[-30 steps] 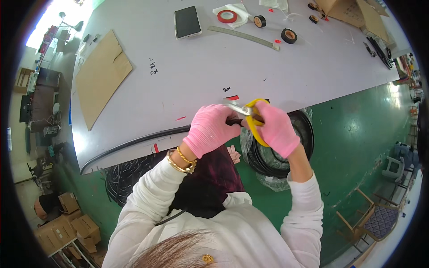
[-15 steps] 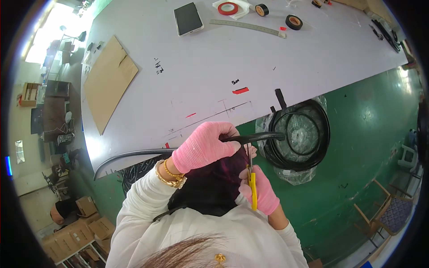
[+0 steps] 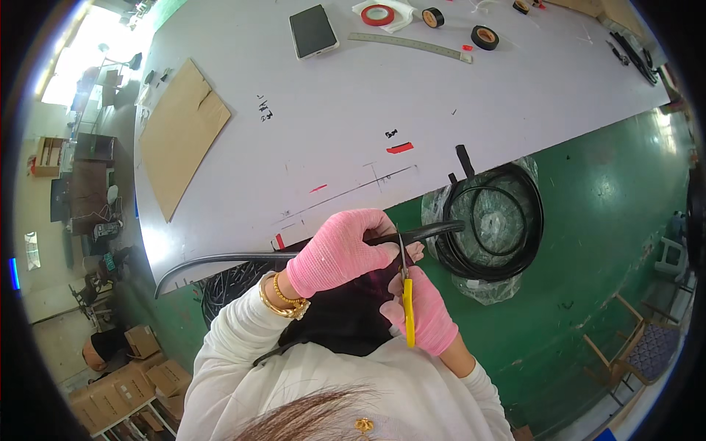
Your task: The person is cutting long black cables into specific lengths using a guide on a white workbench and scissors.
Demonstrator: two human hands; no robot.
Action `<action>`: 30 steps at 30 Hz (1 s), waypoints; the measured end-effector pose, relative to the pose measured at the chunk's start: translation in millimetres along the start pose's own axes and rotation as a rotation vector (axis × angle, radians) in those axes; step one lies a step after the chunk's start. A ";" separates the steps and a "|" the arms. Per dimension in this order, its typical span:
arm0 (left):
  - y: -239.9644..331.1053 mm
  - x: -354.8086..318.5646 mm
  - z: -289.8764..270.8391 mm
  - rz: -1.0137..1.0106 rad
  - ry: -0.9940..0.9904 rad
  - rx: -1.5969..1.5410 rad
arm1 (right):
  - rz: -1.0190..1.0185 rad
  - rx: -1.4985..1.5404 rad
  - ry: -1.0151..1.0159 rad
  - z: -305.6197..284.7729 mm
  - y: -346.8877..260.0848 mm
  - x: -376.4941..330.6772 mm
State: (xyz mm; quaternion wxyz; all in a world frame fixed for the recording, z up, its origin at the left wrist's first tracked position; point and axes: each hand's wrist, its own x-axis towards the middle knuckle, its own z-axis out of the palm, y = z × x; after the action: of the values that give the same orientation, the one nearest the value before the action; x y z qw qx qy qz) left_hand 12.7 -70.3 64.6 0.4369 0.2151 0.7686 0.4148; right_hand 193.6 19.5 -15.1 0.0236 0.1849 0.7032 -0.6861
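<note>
My left hand [image 3: 344, 248], in a pink knit glove, is closed around a long black cable or tube [image 3: 434, 228]. The piece runs leftward past my wrist to the table's near left edge, and its other end sticks out to the right of my fingers. My right hand [image 3: 425, 312], gloved in pink too, grips scissors [image 3: 409, 301] with yellow handles. Their blades point up and meet the black piece just right of my left fingers. How far the blades are apart is hard to see.
The white table [image 3: 323, 110] carries a cardboard sheet [image 3: 184, 140], a dark flat device [image 3: 314, 31], a metal ruler [image 3: 408, 45] and tape rolls [image 3: 485, 37]. Beyond its edge, a black coil in plastic [image 3: 535, 220] lies on the green floor. A chair [image 3: 647, 356] stands at right.
My left hand and the black piece have dropped slightly toward me. The scissors have shifted left and up, bringing their blades across the black piece.
</note>
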 end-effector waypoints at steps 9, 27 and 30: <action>-2.5 2.6 -6.8 0.033 -0.041 0.029 | 0.046 -0.020 0.017 -0.9 -18.2 0.0; 7.5 20.0 -25.3 -0.027 -0.644 -0.360 | 0.316 0.180 0.029 -2.8 -36.2 -17.1; 7.0 14.9 -27.6 -0.025 -0.636 -0.429 | 0.229 0.229 0.154 -15.8 -1.8 -34.7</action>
State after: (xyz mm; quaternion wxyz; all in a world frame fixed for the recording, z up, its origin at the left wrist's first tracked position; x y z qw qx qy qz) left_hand -18.8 -68.4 70.7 0.6938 0.2273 0.4929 0.4733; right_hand 228.9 27.1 -2.5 0.0263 0.3173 0.5945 -0.7383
